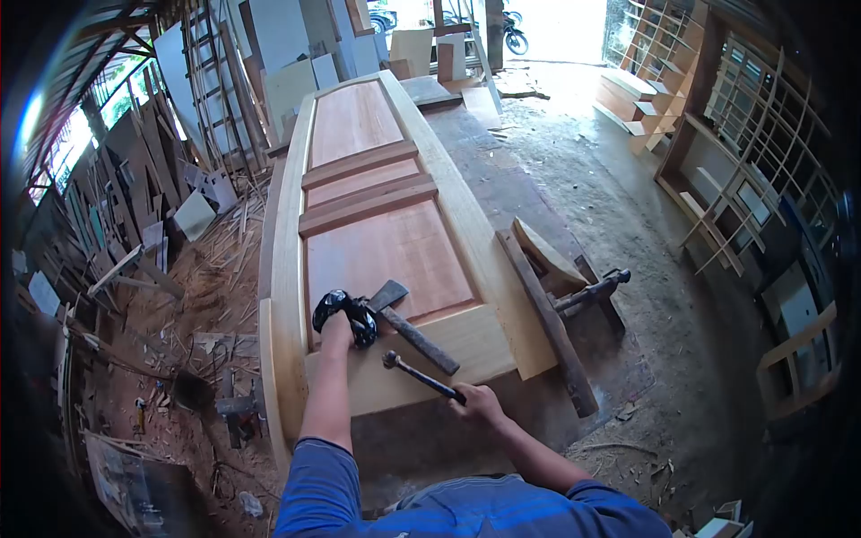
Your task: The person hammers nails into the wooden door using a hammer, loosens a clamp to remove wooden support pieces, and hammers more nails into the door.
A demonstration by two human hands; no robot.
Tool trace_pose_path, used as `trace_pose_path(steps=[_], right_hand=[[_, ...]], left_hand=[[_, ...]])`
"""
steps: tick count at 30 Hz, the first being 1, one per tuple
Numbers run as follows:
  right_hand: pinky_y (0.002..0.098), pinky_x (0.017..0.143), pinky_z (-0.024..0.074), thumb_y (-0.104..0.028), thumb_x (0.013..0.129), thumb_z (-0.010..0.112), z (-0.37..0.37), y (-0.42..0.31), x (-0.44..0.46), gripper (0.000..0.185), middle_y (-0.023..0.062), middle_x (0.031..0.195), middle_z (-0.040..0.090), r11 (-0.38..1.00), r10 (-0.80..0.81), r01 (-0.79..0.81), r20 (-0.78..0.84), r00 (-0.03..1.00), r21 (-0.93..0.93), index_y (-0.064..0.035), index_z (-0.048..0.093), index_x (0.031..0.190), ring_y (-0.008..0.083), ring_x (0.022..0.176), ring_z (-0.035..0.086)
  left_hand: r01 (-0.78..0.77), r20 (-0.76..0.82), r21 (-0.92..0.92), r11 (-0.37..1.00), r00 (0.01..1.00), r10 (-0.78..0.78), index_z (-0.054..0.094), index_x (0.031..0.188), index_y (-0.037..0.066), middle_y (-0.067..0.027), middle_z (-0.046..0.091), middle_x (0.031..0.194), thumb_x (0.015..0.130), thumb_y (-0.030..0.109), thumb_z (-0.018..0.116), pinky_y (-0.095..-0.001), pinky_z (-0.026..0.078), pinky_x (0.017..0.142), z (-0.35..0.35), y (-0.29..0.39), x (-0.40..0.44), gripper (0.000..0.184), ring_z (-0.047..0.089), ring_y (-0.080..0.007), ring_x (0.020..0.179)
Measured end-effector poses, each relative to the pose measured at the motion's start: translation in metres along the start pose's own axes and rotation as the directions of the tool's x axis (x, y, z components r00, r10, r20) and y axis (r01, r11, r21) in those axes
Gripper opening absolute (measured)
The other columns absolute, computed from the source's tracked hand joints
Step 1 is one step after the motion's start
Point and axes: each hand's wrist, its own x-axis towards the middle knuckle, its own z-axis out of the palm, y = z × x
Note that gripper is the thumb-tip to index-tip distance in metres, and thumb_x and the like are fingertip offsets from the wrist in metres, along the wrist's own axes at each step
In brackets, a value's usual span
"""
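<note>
Wooden door (386, 247), one: lies flat on the counter (516, 179), running from lower centre to top centre of the frame. Hammer (421, 377), one: in the right hand (480, 405), lower centre, fingers wrapped round the handle, head over the door's near end (contact unclear). Black plastic bag (363, 325), one: at the left hand (335, 326), left of centre; those fingers are hidden, so their grip cannot be told. Hatchet (417, 336), one: loose on the door, beside the bag. Hazards, as judged: a nudge to the hatchet could scratch the panel; a slipping hammer could dent the pale wood.
</note>
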Motion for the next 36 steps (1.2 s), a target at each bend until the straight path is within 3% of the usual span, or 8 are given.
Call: trace_pose_path(steps=[4, 8, 11, 18, 24, 30, 33, 36], right_hand=[[0.0492, 0.078, 0.0579, -0.041, 0.095, 0.077, -0.019, -0.005, 0.004, 0.033, 0.0199, 0.087, 0.076, 0.99, 0.029, -0.022, -0.049, 0.998, 0.142, -0.0097, 0.08, 0.105, 0.0389, 0.085, 0.077], [0.0512, 0.081, 0.0579, -0.044, 0.098, 0.075, -0.011, -0.011, 0.024, 0.04, 0.0226, 0.09, 0.077, 0.988, 0.028, -0.022, -0.042, 0.999, 0.153, -0.0063, 0.078, 0.11, 0.0424, 0.089, 0.077], [0.0487, 0.077, 0.057, -0.044, 0.097, 0.077, -0.004, -0.022, 0.031, 0.04, 0.0227, 0.087, 0.076, 0.981, 0.054, -0.039, -0.074, 0.996, 0.188, -0.0048, 0.079, 0.106, 0.04, 0.085, 0.077], [0.0524, 0.085, 0.0588, -0.038, 0.095, 0.076, -0.002, -0.012, 0.024, 0.035, 0.0227, 0.094, 0.078, 0.992, -0.007, 0.011, -0.034, 0.999, 0.126, -0.0076, 0.078, 0.113, 0.0435, 0.093, 0.076], [0.0525, 0.087, 0.0589, -0.035, 0.094, 0.075, 0.0, -0.012, 0.01, 0.032, 0.0224, 0.095, 0.078, 0.989, 0.068, -0.065, -0.013, 0.998, 0.131, -0.0093, 0.078, 0.113, 0.0428, 0.095, 0.076], [0.0527, 0.085, 0.059, -0.036, 0.094, 0.075, -0.002, -0.016, 0.003, 0.033, 0.0226, 0.093, 0.077, 0.983, 0.091, -0.084, -0.041, 0.995, 0.162, -0.0088, 0.078, 0.113, 0.0424, 0.093, 0.077], [0.0523, 0.083, 0.0591, -0.037, 0.094, 0.075, 0.004, -0.011, 0.003, 0.034, 0.0228, 0.093, 0.077, 0.983, 0.089, -0.081, -0.039, 0.995, 0.165, -0.0089, 0.078, 0.113, 0.0422, 0.093, 0.077], [0.052, 0.083, 0.0592, -0.038, 0.094, 0.075, 0.005, -0.012, 0.004, 0.035, 0.0227, 0.094, 0.077, 0.981, 0.091, -0.087, -0.015, 0.996, 0.172, -0.0091, 0.078, 0.113, 0.0419, 0.093, 0.077]], left_hand=[[0.027, 0.006, 0.135, 0.991, 1.0, -0.028, 0.073, 0.115, 0.008, -0.0236, 0.069, 0.14, 0.088, 0.011, 0.08, -0.0508, 0.061, 0.102, 0.023, -0.006, -0.01, 0.027, 0.074, -0.0427, 0.117], [-0.158, -0.114, 0.167, 0.973, 0.977, 0.178, 0.069, 0.117, 0.005, -0.0227, 0.068, 0.135, 0.09, 0.009, 0.075, -0.053, 0.06, 0.102, 0.025, -0.015, -0.022, 0.028, 0.073, -0.0432, 0.117], [-0.257, -0.129, 0.05, 0.965, 0.957, 0.261, 0.067, 0.117, 0.005, -0.0232, 0.068, 0.134, 0.096, 0.013, 0.069, -0.0552, 0.06, 0.1, 0.034, -0.025, -0.018, 0.023, 0.073, -0.0442, 0.114], [0.063, -0.024, -0.069, 0.996, 0.998, -0.065, 0.068, 0.118, 0.007, -0.0215, 0.069, 0.131, 0.1, 0.025, 0.065, -0.0546, 0.06, 0.101, 0.026, -0.011, -0.022, 0.026, 0.072, -0.0427, 0.118], [0.047, -0.004, 0.06, 0.997, 0.999, -0.047, 0.074, 0.119, 0.007, -0.0224, 0.069, 0.134, 0.097, 0.029, 0.067, -0.0509, 0.06, 0.104, 0.017, 0.011, -0.02, 0.032, 0.07, -0.0411, 0.126], [0.03, -0.127, -0.15, 0.988, 0.991, -0.049, 0.077, 0.115, 0.007, -0.0228, 0.079, 0.112, 0.094, 0.023, 0.072, -0.0494, 0.062, 0.096, 0.01, -0.005, -0.025, 0.027, 0.076, -0.0406, 0.11], [-0.024, -0.294, -0.269, 0.963, 0.954, -0.058, 0.079, 0.111, 0.007, -0.024, 0.08, 0.101, 0.09, 0.02, 0.076, -0.0514, 0.062, 0.091, 0.011, -0.011, -0.026, 0.025, 0.078, -0.0432, 0.099], [-0.042, -0.291, -0.38, 0.924, 0.954, -0.076, 0.082, 0.103, 0.005, -0.0227, 0.08, 0.102, 0.089, 0.021, 0.081, -0.0496, 0.061, 0.09, 0.008, -0.016, -0.026, 0.02, 0.078, -0.042, 0.098]])
